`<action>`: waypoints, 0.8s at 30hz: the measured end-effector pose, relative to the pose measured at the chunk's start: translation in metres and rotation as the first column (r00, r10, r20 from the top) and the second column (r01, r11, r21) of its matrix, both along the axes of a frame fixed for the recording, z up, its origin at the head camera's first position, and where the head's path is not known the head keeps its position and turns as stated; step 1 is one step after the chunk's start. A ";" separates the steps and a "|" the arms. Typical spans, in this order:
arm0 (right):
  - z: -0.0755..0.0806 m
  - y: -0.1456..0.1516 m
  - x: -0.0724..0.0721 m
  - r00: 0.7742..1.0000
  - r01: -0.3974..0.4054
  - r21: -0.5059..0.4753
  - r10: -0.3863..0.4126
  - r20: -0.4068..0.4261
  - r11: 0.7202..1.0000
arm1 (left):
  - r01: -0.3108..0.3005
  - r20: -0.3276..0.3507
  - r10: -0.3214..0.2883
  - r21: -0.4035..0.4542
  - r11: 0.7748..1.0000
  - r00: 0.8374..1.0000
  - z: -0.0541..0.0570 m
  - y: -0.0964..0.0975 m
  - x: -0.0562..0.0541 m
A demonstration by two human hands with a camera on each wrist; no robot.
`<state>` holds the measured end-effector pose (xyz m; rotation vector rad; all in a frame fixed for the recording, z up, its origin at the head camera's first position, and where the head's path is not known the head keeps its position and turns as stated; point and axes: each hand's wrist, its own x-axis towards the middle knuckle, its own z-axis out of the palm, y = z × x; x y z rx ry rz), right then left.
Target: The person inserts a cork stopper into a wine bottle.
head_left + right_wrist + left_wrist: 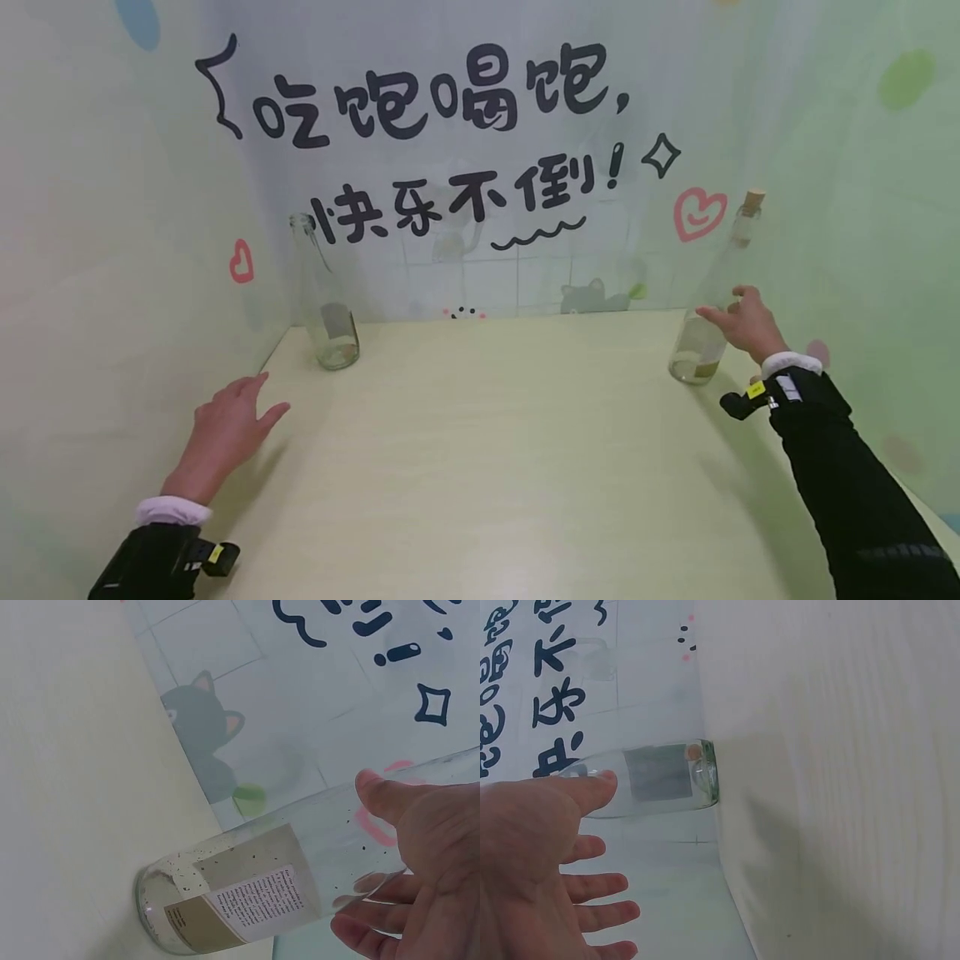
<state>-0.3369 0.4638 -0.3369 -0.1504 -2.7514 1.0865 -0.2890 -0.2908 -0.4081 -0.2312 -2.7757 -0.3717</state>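
Note:
Two clear glass bottles stand upright toward the back of the table. The left bottle has a grey label and no stopper in its mouth. My left hand is in front of it and to its left, over the table's left side, fingers spread and holding nothing. In the left wrist view the thumb overlaps the left bottle. The right bottle has a cork in its neck and a printed label. Beside its body, my right hand has the thumb extended across the glass and loosely bent fingers at the other side.
The pale wooden table meets a back curtain with dark lettering and cartoon drawings. Pale curtains also line the left and right sides close to the arms. Each wrist carries a black strapped-on camera.

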 end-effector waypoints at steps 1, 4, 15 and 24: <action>0.001 0.001 -0.001 1.000 -0.003 0.007 0.003 0.008 1.000 | 0.000 -0.001 0.000 -0.005 1.000 1.000 0.000 0.000 0.000; 0.005 0.004 -0.006 0.999 -0.007 0.028 0.005 0.041 1.000 | -0.004 -0.005 0.004 -0.019 1.000 1.000 -0.002 -0.002 0.000; 0.004 0.016 -0.021 0.999 -0.014 0.083 0.010 0.049 0.996 | -0.004 0.032 0.005 -0.030 1.000 0.999 -0.005 -0.003 0.000; 0.007 0.021 -0.025 0.999 -0.006 0.108 0.000 0.048 0.994 | 0.006 0.058 -0.005 -0.017 1.000 0.998 -0.004 -0.002 -0.002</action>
